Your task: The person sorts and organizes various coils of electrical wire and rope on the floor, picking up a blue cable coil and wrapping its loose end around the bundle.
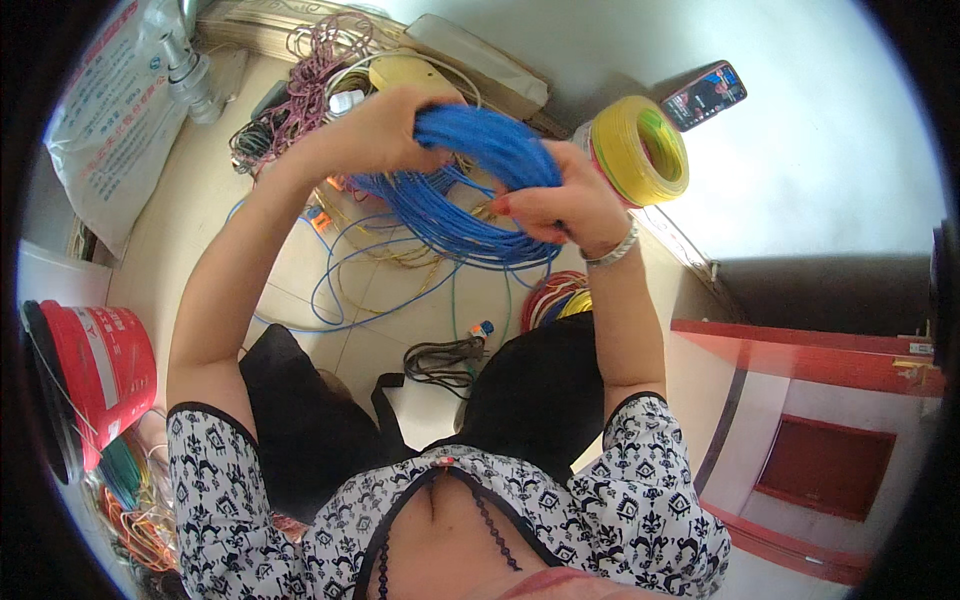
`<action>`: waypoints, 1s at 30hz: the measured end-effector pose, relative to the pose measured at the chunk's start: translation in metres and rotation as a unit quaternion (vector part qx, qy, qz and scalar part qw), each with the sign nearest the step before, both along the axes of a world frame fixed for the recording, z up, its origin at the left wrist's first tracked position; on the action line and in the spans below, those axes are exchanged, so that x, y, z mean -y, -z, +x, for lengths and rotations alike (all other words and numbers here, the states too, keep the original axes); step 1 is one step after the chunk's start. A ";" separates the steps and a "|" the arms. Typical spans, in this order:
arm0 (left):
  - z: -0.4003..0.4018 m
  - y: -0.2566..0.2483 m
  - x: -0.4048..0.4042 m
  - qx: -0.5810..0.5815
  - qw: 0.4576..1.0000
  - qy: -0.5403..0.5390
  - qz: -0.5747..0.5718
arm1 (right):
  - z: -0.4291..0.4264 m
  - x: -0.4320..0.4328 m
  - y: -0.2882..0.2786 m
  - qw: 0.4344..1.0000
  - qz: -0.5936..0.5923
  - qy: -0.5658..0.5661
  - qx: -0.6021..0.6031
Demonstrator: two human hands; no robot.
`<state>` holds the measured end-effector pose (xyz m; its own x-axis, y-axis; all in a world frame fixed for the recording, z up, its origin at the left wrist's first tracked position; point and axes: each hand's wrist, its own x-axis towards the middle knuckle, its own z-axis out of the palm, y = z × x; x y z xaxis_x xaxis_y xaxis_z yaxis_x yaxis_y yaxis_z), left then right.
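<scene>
A thick coil of blue electrical wire [480, 232] hangs between my two hands, its upper part slightly blurred. My left hand [394, 127] grips the coil's upper left side. My right hand [566, 199] holds its right side, thumb on the near face, just below a roll of yellow-green wire [637, 154]. Loose blue strands trail from the coil down over the tiled floor. Beyond my left hand lies a tangle of purple wire [326, 64], with a white bulb-like piece [346, 102] beside it. A bundle of red, blue and yellow wire [551, 296] sits under my right wrist.
Near my right knee lies a black cable [442, 364]. A red bucket [112, 367] stands at the left, above more wire coils [135, 525]. A white printed sack [112, 127] leans at the upper left. A phone [705, 96] rests at the upper right, above a red-framed door [810, 345].
</scene>
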<state>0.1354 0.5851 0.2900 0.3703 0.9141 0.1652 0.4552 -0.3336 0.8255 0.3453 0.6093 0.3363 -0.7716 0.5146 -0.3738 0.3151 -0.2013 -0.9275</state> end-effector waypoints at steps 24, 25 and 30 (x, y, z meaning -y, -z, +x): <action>-0.024 -0.007 -0.003 0.548 0.814 0.055 -0.185 | 0.008 -0.041 0.041 0.886 -0.161 0.134 -0.414; -0.026 -0.012 -0.002 0.524 0.834 0.038 -0.171 | 0.005 -0.039 0.044 0.895 -0.152 0.159 -0.389; -0.024 -0.021 0.003 0.461 0.877 -0.061 -0.122 | -0.006 -0.032 0.048 0.927 -0.100 0.246 -0.264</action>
